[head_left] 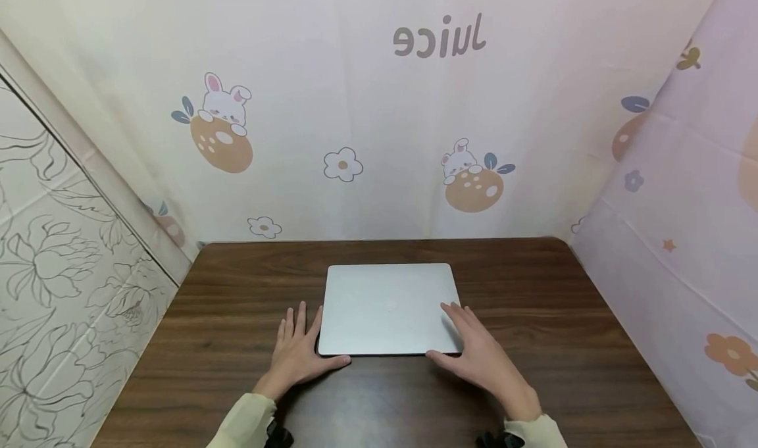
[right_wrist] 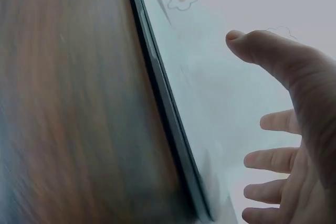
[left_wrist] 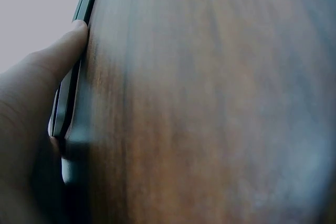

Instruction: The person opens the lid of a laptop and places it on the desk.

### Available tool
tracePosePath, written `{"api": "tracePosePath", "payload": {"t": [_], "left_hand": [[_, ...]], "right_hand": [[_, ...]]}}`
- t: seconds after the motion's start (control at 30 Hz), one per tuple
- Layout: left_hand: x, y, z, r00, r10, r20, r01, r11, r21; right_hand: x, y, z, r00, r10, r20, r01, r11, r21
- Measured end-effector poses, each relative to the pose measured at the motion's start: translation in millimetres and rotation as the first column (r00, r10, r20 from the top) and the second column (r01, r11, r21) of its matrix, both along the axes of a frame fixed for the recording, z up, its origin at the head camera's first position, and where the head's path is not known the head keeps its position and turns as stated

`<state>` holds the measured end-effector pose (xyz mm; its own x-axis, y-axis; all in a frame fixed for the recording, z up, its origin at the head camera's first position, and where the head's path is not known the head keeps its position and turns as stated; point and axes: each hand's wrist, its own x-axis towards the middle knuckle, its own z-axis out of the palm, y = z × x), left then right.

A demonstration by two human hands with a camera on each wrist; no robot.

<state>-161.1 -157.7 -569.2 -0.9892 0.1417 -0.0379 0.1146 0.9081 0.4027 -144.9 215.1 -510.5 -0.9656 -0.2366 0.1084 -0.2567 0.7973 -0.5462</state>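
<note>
A closed silver laptop point(head_left: 387, 310) lies flat on the brown wooden table, its lid facing up. My left hand point(head_left: 299, 352) is at its front left corner with the fingers spread and straight along the left side. The left wrist view has that thumb point(left_wrist: 52, 56) right at the laptop's dark front edge point(left_wrist: 65, 103). Over the front right corner is my right hand point(head_left: 482, 356), fingers extended and partly overlapping the lid in the head view. In the right wrist view, its thumb and fingers point(right_wrist: 273, 160) stand apart above the shiny lid point(right_wrist: 205, 98), gripping nothing.
The wooden table point(head_left: 592, 369) reaches a pale curtain point(head_left: 355, 106) with rabbit and flower prints at the back. More printed cloth point(head_left: 681, 204) hangs along the right side. At the left is a white panel point(head_left: 59, 290) with line-drawn flowers.
</note>
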Motion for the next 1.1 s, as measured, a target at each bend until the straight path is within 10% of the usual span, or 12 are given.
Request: {"api": "tracePosePath", "payload": {"t": [1.1], "left_hand": [[-1.2,0,1.6,0.999,0.003,0.045,-0.002,0.999,-0.032]], "right_hand": [[-4.8,-46,-15.2,0.992,0.129,-0.009,-0.127,0.986,0.106]]}}
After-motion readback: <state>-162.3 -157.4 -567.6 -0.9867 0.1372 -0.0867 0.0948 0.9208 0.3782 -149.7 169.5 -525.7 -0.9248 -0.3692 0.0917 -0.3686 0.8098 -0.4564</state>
